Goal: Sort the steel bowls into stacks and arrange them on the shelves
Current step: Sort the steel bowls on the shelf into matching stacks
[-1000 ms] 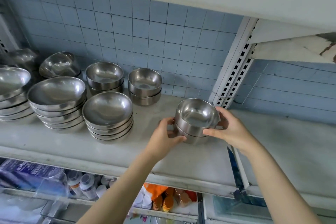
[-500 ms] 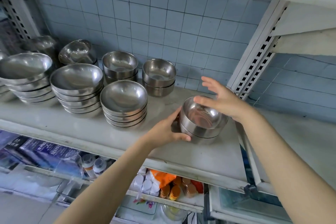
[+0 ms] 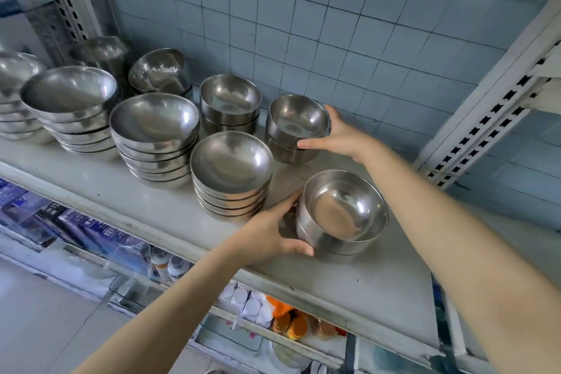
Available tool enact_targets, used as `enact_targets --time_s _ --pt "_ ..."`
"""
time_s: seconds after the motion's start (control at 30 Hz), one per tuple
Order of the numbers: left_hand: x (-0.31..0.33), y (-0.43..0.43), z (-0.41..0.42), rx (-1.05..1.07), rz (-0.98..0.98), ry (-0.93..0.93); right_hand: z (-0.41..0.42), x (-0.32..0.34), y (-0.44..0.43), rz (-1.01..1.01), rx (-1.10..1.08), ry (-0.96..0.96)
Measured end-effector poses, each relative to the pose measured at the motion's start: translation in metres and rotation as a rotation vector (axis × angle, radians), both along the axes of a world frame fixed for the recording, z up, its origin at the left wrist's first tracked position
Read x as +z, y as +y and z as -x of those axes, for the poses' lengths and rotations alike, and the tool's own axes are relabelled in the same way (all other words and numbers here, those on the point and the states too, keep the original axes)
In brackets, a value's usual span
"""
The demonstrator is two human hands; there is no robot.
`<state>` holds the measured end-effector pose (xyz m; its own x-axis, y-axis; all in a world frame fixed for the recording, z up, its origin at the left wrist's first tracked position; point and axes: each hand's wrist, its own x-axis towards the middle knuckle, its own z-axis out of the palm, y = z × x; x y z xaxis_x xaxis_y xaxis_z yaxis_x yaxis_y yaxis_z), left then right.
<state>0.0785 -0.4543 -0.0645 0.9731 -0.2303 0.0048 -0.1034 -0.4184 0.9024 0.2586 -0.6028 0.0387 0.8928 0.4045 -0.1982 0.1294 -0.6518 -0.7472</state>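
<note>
Bare shelf (image 3: 379, 282) lay right of the near stack (image 3: 341, 215), close to the front edge, gripped by the left hand (image 3: 270, 231). Right hand (image 3: 340, 136) gripped the rear stack (image 3: 296, 127). Shiny, deep bowls.

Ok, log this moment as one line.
left-hand grip: holds front stack of small deep steel bowls | right-hand grip: holds rear stack of small deep steel bowls | surface: white shelf
</note>
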Motion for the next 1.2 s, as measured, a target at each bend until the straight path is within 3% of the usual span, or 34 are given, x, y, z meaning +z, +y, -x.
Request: enact_targets --time_s 0.13,0.4,0.73,0.9,1.2 --pt "0.0 0.0 0.0 0.001 0.012 -0.017 -0.01 -0.004 0.012 0.042 0.006 -0.055" --pt "0.001 0.0 0.0 0.003 0.031 -0.011 -0.003 0.004 -0.006 -0.06 -0.054 -0.107" --pt "-0.007 -0.007 -0.004 0.044 0.085 0.048 0.118 0.027 -0.099 -0.374 -0.165 -0.079" --pt "-0.008 -0.03 -0.013 0.098 0.131 0.047 0.155 0.001 -0.123 -0.374 -0.198 -0.037" --pt "-0.004 -0.084 -0.032 0.023 0.126 0.045 0.15 0.009 -0.168 -0.317 -0.224 -0.035"
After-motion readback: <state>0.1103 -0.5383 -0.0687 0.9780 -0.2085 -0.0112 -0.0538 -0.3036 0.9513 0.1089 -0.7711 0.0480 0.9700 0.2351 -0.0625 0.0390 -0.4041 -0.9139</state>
